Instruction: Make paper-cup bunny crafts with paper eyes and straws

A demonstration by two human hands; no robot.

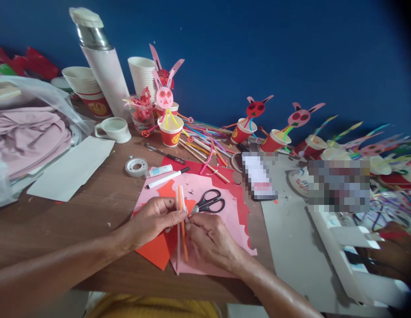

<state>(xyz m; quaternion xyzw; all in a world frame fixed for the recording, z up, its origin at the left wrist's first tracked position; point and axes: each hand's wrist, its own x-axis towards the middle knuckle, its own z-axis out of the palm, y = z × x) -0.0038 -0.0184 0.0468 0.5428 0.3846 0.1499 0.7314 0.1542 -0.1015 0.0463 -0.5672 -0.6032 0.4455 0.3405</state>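
Observation:
Between the fingers of my left hand (152,221) are thin sticks, one orange (183,238) and the others pale (178,251), held upright over the paper. They look like straws or pipe cleaners. My right hand (212,238) is closed against the same bundle, its fingertips pinched on a pale strip at the middle. Black-handled scissors (210,201) lie just beyond my right hand, their blades partly hidden. Under both hands are pink paper (222,260) with cut edges, an orange sheet (155,251) and red paper (237,194).
A tape roll (136,167), glue stick (158,171) and white marker (167,178) lie beyond the papers. Paper-cup rabbit figures (170,132) line the back, near loose colored sticks (205,137). A thermos (106,75) and mug (113,130) stand left; a blurred phone (259,176) lies right.

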